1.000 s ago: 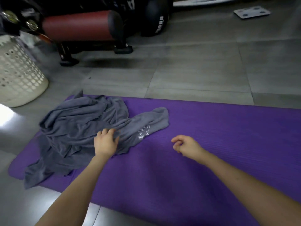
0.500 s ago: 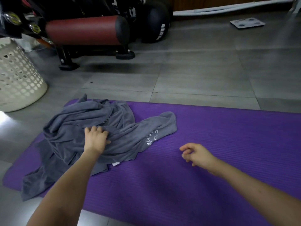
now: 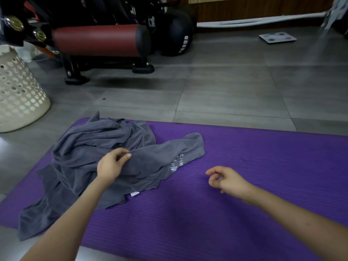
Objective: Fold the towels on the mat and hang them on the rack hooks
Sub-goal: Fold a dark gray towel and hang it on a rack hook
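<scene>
A heap of crumpled grey towels lies on the left end of a purple mat. White lettering shows on the top towel's right part. My left hand sits on the heap and pinches a fold of the top grey towel between thumb and fingers. My right hand hovers over the bare mat to the right of the towels, fingers loosely curled, holding nothing. No rack or hooks are in view.
A white perforated laundry basket stands on the grey tile floor at the left. A red and black exercise bench and a black ball stand behind the mat. A white bathroom scale lies at the far right.
My left hand went from lying flat on the heap to pinching up a fold of the top towel. My right hand stayed over the mat.
</scene>
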